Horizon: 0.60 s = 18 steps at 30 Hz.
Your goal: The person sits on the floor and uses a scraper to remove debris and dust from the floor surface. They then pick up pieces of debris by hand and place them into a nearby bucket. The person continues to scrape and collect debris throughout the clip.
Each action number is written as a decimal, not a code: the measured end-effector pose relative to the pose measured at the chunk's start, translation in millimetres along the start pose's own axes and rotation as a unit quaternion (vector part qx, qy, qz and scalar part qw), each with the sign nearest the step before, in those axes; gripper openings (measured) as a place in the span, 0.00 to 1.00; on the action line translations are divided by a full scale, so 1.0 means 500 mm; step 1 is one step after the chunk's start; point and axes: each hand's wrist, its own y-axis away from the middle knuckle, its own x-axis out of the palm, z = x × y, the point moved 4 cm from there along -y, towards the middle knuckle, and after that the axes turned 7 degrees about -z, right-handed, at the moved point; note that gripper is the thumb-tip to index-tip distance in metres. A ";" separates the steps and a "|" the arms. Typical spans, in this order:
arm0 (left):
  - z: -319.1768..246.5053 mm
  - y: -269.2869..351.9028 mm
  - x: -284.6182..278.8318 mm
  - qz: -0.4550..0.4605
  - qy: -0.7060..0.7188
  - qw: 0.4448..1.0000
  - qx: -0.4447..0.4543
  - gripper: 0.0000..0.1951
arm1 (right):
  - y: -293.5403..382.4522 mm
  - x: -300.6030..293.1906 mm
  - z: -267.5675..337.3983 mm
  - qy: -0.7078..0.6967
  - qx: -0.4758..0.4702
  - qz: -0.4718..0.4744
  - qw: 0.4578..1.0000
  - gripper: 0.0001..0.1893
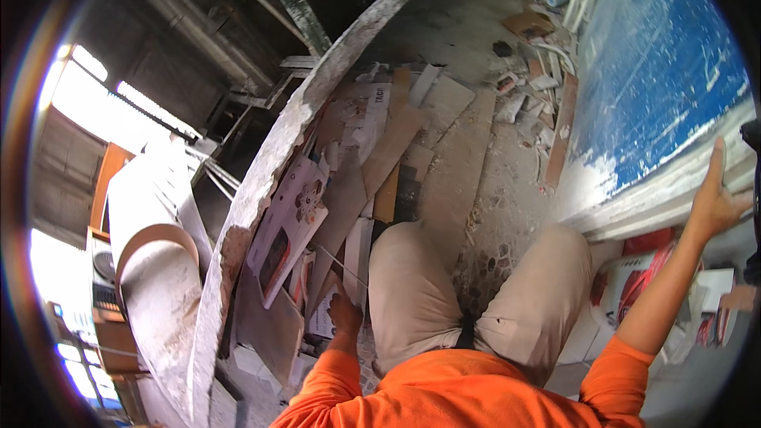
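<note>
My left hand [345,312] is low, left of my left knee, over cardboard and board scraps. A thin rod [340,264] runs just above its fingers; whether the hand holds anything is unclear. My right hand [716,208] is stretched far to the right, thumb and fingers spread, against the pale, layered edge [660,196] of a scuffed blue panel [660,71]. Part of that hand's contact is hidden. Between the hands are my knees in tan trousers. A printed white cardboard box [291,223] lies tilted beyond my left hand.
A long, rough-edged whitish slab [297,113] arches along the left. Flat board offcuts [458,154] cover the floor ahead, with rubble and a brown strip [561,131] beside the blue panel. A red-and-white bag [630,285] sits under my right forearm. Curled sheet material [160,291] stands far left.
</note>
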 end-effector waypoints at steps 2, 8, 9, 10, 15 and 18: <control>0.004 -0.005 0.009 0.028 0.012 1.000 0.002 0.55 | 0.006 -0.002 0.002 0.000 0.012 0.003 1.000 0.59; 0.044 -0.020 -0.022 -0.013 0.125 0.991 -0.041 0.40 | 0.010 -0.007 0.029 -0.032 0.040 0.015 0.999 0.63; 0.039 -0.026 -0.037 -0.032 0.141 0.989 -0.044 0.35 | 0.011 -0.010 0.033 -0.042 0.052 0.011 0.998 0.64; 0.025 -0.032 -0.054 -0.042 0.156 0.986 -0.050 0.31 | 0.007 -0.013 0.042 -0.040 0.028 0.002 0.999 0.65; -0.078 -0.091 -0.262 -0.242 0.389 0.888 0.046 0.17 | 0.008 -0.024 0.059 -0.046 0.067 0.029 0.996 0.65; -0.128 -0.140 -0.434 -0.278 0.517 0.804 0.101 0.14 | 0.010 -0.027 0.066 -0.055 0.077 0.039 0.995 0.65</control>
